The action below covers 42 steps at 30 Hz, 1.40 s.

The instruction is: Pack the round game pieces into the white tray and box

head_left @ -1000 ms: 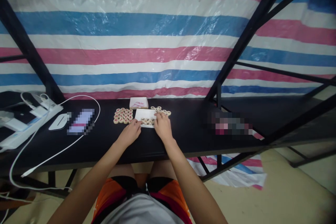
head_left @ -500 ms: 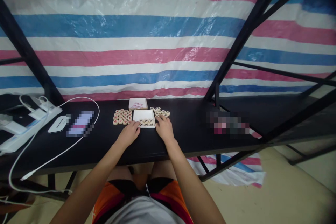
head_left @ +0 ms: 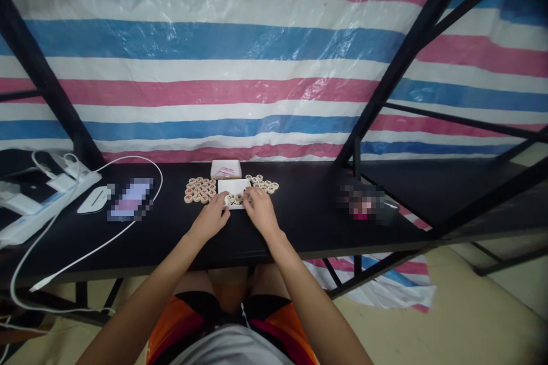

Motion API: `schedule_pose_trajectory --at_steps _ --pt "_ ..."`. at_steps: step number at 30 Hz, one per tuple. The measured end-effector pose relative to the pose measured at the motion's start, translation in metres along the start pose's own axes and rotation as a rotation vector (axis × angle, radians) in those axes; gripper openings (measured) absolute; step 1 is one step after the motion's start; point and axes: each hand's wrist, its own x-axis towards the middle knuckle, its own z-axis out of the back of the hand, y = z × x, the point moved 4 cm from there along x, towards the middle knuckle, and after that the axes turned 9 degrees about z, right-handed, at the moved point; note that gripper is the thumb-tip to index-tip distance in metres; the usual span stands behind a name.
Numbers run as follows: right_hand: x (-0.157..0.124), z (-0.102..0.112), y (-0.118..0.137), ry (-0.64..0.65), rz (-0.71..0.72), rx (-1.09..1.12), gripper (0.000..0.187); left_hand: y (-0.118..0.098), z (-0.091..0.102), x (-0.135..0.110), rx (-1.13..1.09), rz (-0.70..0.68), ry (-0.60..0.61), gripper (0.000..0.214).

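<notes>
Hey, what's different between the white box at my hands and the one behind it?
The near box holds round pieces with dark characters; the back box holds something pink and white, too small to identify. The left hand and right hand are at the near box; neither is at the back box. The near box sits closer to you; the back box is nearer the striped sheet. Both are open-topped and white inside.

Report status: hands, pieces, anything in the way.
Left hand at left edge of white box; right hand over right edge. Marked pieces inside. Right hand partly blocks view.
</notes>
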Motion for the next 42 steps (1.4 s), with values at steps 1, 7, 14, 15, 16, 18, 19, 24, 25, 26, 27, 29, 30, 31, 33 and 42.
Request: schedule_pose_trajectory --at_steps 1,7,14,15,16,18,19,24,25,26,27,29,30,31,33,42 --pt "0.002 -0.004 0.007 0.03 0.061 0.025 0.014 0.001 -0.001 0.0 -0.021 0.0 -0.01 0.04" --pt "0.006 -0.019 0.024 0.199 0.167 0.041 0.012 0.006 -0.004 0.002 -0.096 0.022 0.026 0.035" --pt "0.002 -0.019 0.029 0.25 0.234 0.057 0.017 -0.001 0.0 0.002 -0.082 -0.052 0.018 0.019" --pt "0.001 -0.019 0.029 0.253 0.244 0.074 0.018 -0.002 0.0 0.002 -0.08 -0.056 0.023 0.019" --pt "0.0 -0.019 0.03 0.256 0.252 0.092 0.019 -0.002 0.0 0.001 -0.076 -0.056 0.026 0.02" --pt "-0.001 -0.019 0.03 0.259 0.261 0.121 0.021 -0.001 0.0 0.0 -0.053 -0.036 0.033 0.023" --pt "-0.001 -0.019 0.029 0.259 0.26 0.131 0.023 0.0 0.0 0.0 -0.035 -0.019 0.034 0.024" --pt "-0.003 -0.017 0.026 0.253 0.224 0.145 0.03 0.002 -0.001 0.0 0.077 0.026 0.055 0.026" --pt "-0.003 -0.016 0.025 0.256 0.213 0.139 0.029 0.002 -0.001 0.0 0.101 0.029 0.055 0.025" --pt "-0.003 -0.016 0.025 0.26 0.205 0.129 0.028 0.001 -0.001 0.0 0.128 0.032 0.053 0.025" --pt "-0.003 -0.016 0.024 0.264 0.198 0.115 0.027 0.001 0.0 0.0 0.156 0.038 0.047 0.025" --pt "-0.003 -0.015 0.023 0.272 0.193 0.075 0.024 0.0 0.001 0.0 0.214 0.05 0.035 0.024" --pt "-0.003 -0.015 0.023 0.276 0.193 0.052 0.022 0.0 0.001 -0.001 0.239 0.055 0.029 0.023" --pt "-0.003 -0.014 0.023 0.278 0.192 0.029 0.021 -0.001 0.001 -0.001 0.261 0.06 0.023 0.023" --pt "-0.003 -0.014 0.023 0.28 0.19 -0.007 0.019 -0.001 0.002 -0.002 0.296 0.068 0.014 0.021" --pt "-0.004 -0.014 0.021 0.243 0.169 -0.081 0.015 -0.005 0.002 -0.003 0.331 -0.016 0.024 0.025"
